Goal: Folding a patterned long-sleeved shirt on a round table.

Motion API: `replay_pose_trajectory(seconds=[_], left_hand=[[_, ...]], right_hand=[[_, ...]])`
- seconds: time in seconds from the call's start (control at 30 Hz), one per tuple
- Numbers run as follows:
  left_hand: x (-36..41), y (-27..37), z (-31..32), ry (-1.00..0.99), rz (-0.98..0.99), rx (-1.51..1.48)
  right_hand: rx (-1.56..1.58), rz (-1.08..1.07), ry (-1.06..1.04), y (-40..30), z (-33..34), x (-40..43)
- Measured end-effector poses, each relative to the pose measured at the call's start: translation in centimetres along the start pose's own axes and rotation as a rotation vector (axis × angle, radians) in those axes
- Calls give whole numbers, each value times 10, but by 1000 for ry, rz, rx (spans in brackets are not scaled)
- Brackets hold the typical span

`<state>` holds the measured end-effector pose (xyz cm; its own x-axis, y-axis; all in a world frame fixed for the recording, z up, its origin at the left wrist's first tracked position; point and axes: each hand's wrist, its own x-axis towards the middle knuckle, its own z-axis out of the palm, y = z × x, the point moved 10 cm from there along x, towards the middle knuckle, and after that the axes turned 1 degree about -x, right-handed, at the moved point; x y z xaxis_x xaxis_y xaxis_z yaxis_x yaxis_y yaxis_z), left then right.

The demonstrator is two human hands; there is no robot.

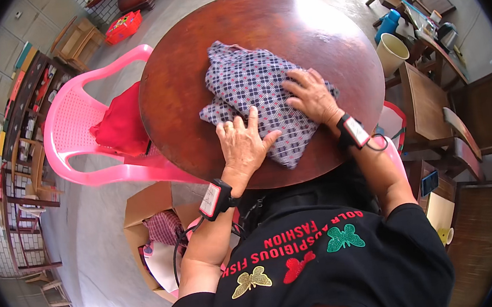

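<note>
A grey-and-navy plaid cloth item with small red marks, possibly a garment, lies bunched and partly folded on a round dark wooden table. My left hand rests at its near left edge, fingers spread, the thumb pointing right over the fabric. On the right side of the cloth lies my right hand, palm down, with its fingers apart. Neither hand grasps the fabric visibly. What lies beneath the palms is hidden.
A pink plastic armchair holding a red cloth stands left of the table. Below it, an open cardboard box contains a checked cloth. To the right are a cream bucket and a wooden chair.
</note>
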<state>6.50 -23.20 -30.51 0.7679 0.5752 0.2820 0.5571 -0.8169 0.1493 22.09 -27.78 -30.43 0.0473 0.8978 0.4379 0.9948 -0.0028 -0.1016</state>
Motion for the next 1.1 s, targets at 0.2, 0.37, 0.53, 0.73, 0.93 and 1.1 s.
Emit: replay_pose_trajectory(seconds=[0.2, 0.37, 0.53, 0.73, 0.93, 1.1], left_hand=[[-8, 35, -12, 76, 192, -205], [-11, 44, -2, 83, 233, -426], [-6, 38, -9, -4, 167, -258], [-17, 57, -12, 133, 343, -305], [-19, 61, 21, -65, 359, -215], [-19, 61, 21, -76, 356, -208]], right_hand=[[-210, 191, 73, 75, 7, 28], [-219, 249, 35, 89, 17, 40], [-8, 317, 146, 95, 3, 15], [-22, -82, -278, -18, -26, -32], [218, 18, -376, -12, -6, -54], [199, 116, -328, 10, 4, -37]])
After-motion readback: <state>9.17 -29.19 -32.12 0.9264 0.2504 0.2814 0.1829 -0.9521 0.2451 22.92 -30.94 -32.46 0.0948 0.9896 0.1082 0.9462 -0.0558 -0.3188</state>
